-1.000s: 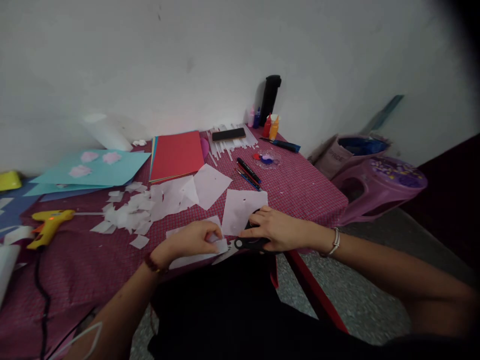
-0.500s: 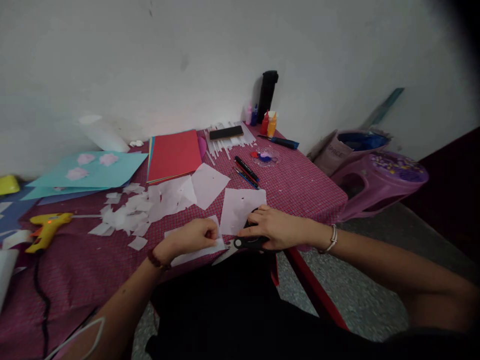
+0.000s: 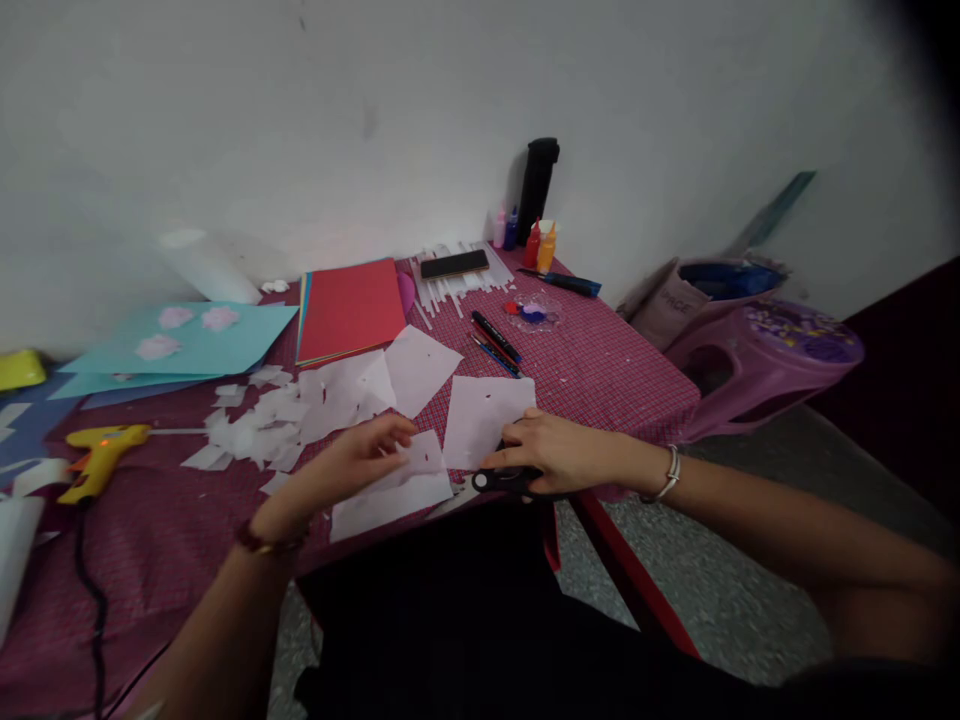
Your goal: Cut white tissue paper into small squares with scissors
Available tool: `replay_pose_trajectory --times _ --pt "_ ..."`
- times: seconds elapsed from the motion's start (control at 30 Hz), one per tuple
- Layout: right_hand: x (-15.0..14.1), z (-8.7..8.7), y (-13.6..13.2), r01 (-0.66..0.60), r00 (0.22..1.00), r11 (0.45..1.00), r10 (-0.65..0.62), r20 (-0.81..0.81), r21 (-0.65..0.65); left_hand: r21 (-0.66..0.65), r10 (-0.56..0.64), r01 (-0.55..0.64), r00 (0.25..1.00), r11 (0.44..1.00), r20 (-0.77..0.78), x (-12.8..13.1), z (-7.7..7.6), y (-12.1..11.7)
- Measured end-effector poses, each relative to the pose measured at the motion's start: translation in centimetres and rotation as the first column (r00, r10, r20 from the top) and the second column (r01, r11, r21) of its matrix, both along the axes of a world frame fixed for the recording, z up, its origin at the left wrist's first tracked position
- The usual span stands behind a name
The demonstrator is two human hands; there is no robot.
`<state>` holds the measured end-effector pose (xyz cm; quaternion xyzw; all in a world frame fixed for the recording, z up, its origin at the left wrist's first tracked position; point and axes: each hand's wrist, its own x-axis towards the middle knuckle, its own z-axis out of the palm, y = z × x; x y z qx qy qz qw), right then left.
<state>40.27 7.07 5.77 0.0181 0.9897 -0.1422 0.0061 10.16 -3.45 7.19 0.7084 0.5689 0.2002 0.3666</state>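
Observation:
Black-handled scissors (image 3: 504,480) lie at the table's front edge, their blades pointing left and resting by a white sheet of paper (image 3: 390,505). My right hand (image 3: 536,452) is closed around the scissors' handles. Over the same sheet, my left hand (image 3: 367,455) is raised with fingers apart and holds nothing. Beyond the right hand is another paper sheet (image 3: 480,410) with a small dark mark. Further sheets (image 3: 421,370) overlap at the middle of the table, next to a heap of small cut paper pieces (image 3: 259,428).
A yellow glue gun (image 3: 105,455) with a black cord lies at left. Turquoise sheets (image 3: 247,330) carry pink paper flowers (image 3: 159,347). Behind are red paper (image 3: 352,310), a phone (image 3: 454,264), pens (image 3: 495,337), paint bottles (image 3: 547,248) and a plastic palette (image 3: 532,314). A pink stool (image 3: 731,370) stands right.
My left hand has lifted off the front sheet, moved slightly left and opened its fingers. My right hand stays on the scissors.

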Motion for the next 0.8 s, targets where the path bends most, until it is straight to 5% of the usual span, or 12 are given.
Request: replay_pose_trajectory --times 0.1,0.17,0.27,0.4,0.5,0.67,0.8 --pt "0.2 0.0 0.0 0.009 1.000 1.000 -0.009 -0.005 -0.011 0.194 0.303 -0.304 0.952 0.933 0.034 -2.9 2.2 -3.3" --pt "0.2 0.0 -0.1 0.011 1.000 1.000 -0.012 -0.011 -0.016 0.358 0.396 -0.345 0.915 0.868 -0.078 -3.8 2.3 -6.5" --pt "-0.1 -0.1 -0.4 0.022 1.000 1.000 -0.022 -0.021 -0.019 0.585 0.331 -0.145 0.917 0.798 -0.223 -3.3 0.1 -10.7" --pt "-0.5 0.0 -0.8 0.038 0.999 0.999 -0.038 -0.007 -0.019 0.591 0.223 0.148 0.832 0.793 -0.508 -1.8 -4.6 -12.8" --pt "-0.1 0.8 -0.9 0.052 0.998 0.999 -0.052 0.020 -0.014 0.594 0.260 0.139 0.804 0.792 -0.534 -1.8 -6.5 -12.5" --pt "2.5 1.8 -0.5 0.213 0.977 0.977 -0.214 0.028 0.022 0.605 0.316 0.081 0.793 0.792 -0.521 -2.4 -6.8 -12.7" --pt "4.4 -0.4 -0.4 0.565 0.824 0.815 -0.564 -0.045 0.126 0.644 0.343 0.074 0.797 0.761 -0.497 -2.7 -7.2 -13.3"
